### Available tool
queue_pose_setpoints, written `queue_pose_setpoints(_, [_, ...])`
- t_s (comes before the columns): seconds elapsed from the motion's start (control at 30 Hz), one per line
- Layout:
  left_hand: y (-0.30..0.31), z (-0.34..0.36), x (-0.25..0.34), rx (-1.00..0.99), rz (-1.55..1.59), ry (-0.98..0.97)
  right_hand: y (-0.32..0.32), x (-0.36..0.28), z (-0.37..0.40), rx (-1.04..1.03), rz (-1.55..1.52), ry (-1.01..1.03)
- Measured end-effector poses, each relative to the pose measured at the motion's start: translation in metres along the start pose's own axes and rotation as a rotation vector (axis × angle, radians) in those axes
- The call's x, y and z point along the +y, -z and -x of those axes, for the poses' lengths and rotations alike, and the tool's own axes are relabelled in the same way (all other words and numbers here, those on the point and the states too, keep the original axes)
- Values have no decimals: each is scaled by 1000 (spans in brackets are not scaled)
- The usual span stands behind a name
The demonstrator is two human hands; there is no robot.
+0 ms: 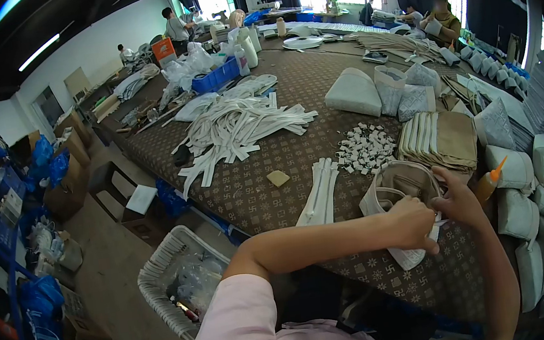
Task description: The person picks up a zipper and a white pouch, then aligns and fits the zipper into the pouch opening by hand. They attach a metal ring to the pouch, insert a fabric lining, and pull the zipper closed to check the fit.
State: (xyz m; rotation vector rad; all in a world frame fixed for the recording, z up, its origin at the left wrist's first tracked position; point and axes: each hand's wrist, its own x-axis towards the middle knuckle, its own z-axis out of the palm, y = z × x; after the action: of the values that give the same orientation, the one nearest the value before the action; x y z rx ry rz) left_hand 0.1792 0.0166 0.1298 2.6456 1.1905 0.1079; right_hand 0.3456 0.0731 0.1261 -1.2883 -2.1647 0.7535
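An open beige fabric pouch (371,190) stands on the patterned table in front of me, its lining showing and a pale flap hanging toward me. My right hand (455,196) grips the right side of its rim, thumb and fingers around the edge. Across the front reaches my left hand (416,223), fingers curled closed at the near rim; what they pinch is hidden. Left of the pouch lie white zipper strips (319,193). Small white pieces (366,148) are heaped behind it, beside a stack of beige fabric panels (442,142).
An orange-tipped glue bottle (489,182) stands right of my right hand, near piled pouches (518,214). A tangle of white strips (233,130) and a yellow square (278,179) lie leftward. A white basket (156,279) stands below the table edge. Other people work farther back.
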Motion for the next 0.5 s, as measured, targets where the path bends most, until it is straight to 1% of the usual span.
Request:
queue_pose_setpoints(0.03, [-15,-2,-3,-5,-3,-3,-5,0,4,5,-4,-3])
queue_pose_setpoints(0.1, [-54,-10,-20,435,-1,-112,-15,6,18,57,-215,15])
queue_pose_setpoints(0.13, [-57,-7,-19,437,0,-114,-17,5,27,58,-212,14])
queue_pose_setpoints(0.2, [-56,4,-23,399,28,-172,-13,-3,50,-83,-273,-180])
queue_pose_setpoints(0.23, [-42,12,-20,402,20,-174,-11,-8,64,-78,-273,-173])
queue_pose_setpoints(0.3, [3,38,0,145,139,-124,-2,-25,94,162,284,328])
queue_pose_setpoints(0.33, [17,49,8,149,145,-120,8,-43,104,155,287,329])
queue_pose_setpoints(0.4, [35,68,18,9,297,-203,21,-75,117,168,400,662])
queue_pose_setpoints(0.43, [31,76,20,5,298,-207,18,-68,121,52,174,658])
queue_pose_setpoints(0.47, [22,84,25,131,401,-295,11,-59,127,-64,-51,651])
queue_pose_setpoints(0.5, [13,90,28,260,502,-381,3,-52,130,-53,-173,633])
